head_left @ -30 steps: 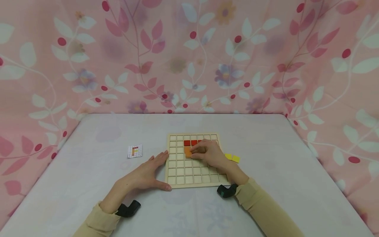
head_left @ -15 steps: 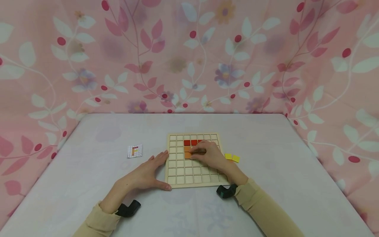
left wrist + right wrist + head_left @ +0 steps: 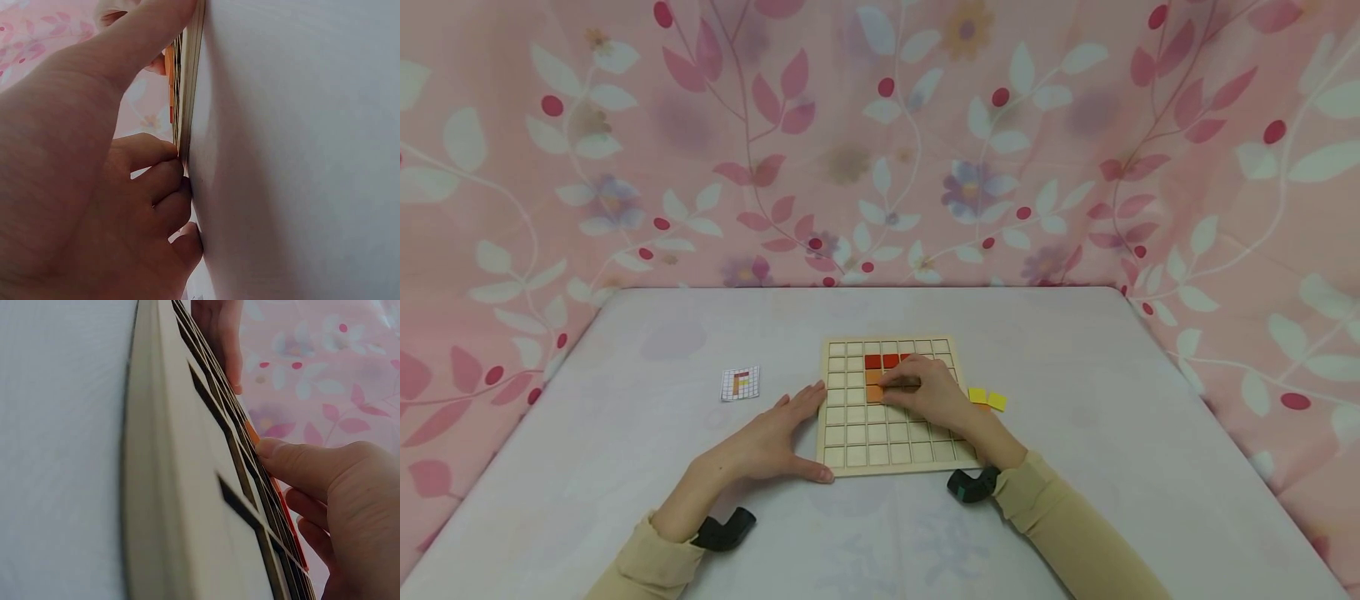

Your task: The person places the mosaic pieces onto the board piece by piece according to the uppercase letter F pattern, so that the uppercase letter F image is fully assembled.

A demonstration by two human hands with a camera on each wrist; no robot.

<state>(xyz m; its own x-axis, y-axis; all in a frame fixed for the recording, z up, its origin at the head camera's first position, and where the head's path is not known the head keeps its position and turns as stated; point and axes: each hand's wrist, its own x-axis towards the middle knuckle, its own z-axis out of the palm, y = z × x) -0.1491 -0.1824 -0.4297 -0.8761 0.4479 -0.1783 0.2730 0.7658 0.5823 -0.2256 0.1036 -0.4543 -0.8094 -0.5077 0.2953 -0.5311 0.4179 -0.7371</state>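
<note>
A wooden grid board lies on the table. My left hand frames its left side, thumb at the near corner and fingertips at the left edge; the left wrist view shows the fingers against the rim. With thumb and index finger, my right hand pinches the lower orange tile, which looks level in its cell. Directly above it is another orange tile, under a row of red tiles partly covered by the hand. In the right wrist view the thumb touches orange.
Left of the board lies a small pattern card with a coloured grid. Two yellow tiles sit at the board's right, with a bit of orange beside them behind the right wrist. A floral cloth hangs beyond the table.
The lower orange tile has settled into its cell, and a seam now shows between it and the upper one. My right hand has shifted only slightly; the left has stayed put.
</note>
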